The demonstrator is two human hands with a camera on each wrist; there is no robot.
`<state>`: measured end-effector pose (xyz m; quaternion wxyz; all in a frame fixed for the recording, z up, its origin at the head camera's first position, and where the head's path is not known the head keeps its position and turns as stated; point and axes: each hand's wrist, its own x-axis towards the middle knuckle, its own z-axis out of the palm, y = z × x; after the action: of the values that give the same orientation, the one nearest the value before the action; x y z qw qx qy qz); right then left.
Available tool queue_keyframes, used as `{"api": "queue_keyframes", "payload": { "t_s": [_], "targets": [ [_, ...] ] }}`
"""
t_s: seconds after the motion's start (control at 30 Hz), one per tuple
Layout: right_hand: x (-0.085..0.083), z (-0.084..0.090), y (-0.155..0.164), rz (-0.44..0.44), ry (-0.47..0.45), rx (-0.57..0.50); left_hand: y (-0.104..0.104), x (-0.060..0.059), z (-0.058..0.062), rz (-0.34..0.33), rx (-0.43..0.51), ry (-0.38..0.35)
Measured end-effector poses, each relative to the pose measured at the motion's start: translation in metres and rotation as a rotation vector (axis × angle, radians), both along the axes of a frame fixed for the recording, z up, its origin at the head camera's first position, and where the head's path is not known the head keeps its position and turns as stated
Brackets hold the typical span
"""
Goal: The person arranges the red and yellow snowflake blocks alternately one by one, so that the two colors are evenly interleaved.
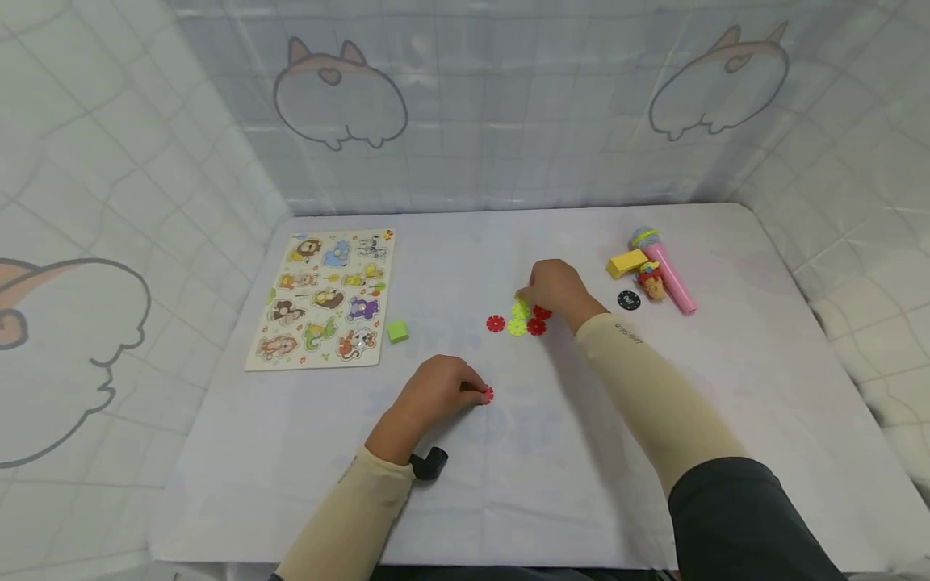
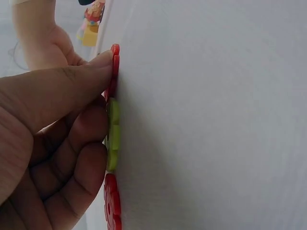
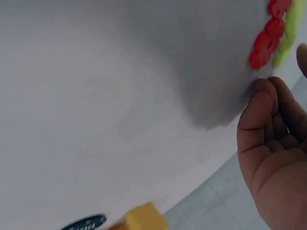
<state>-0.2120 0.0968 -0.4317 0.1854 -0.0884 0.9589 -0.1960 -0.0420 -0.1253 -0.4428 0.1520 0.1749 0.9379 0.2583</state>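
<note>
My left hand [image 1: 441,390] pinches a red flower-shaped disc [image 1: 489,394] between thumb and fingers, low over the white tabletop. Seen from the left wrist, the thumb presses on the rim of a red disc [image 2: 115,62]; a yellow-green disc [image 2: 113,134] and another red disc [image 2: 112,203] stand beyond the fingers. Further off, my right hand [image 1: 558,289] has its curled fingertips at the upper edge of a cluster of yellow-green flower discs [image 1: 517,326] and red flower discs [image 1: 536,327]. Whether it holds one, I cannot tell. A single red disc [image 1: 496,323] lies just left of the cluster.
A wooden animal puzzle board [image 1: 314,303] lies at the left, a green block [image 1: 397,332] next to it. To the right are a yellow block [image 1: 626,263], a small toy figure [image 1: 651,281], a pink microphone [image 1: 670,278] and a black round chip [image 1: 629,300].
</note>
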Motion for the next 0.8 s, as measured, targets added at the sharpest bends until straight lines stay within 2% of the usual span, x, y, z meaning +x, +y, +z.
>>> {"api": "queue_keyframes", "payload": {
  "t_s": [0.23,0.53,0.67,0.8],
  "targets": [
    [0.002,0.001,-0.010,0.041,0.035,0.069,0.002,-0.001,0.002,0.007,-0.006,-0.003],
    [0.005,0.008,-0.020,0.074,-0.001,0.102,-0.001,-0.001,0.000,0.013,0.006,0.003],
    [0.003,0.009,-0.021,0.097,0.003,0.038,-0.001,-0.002,-0.001,0.015,0.006,-0.003],
    [0.010,0.010,-0.020,0.119,0.042,-0.115,-0.001,-0.002,-0.002,0.017,0.014,-0.006]
  ]
}}
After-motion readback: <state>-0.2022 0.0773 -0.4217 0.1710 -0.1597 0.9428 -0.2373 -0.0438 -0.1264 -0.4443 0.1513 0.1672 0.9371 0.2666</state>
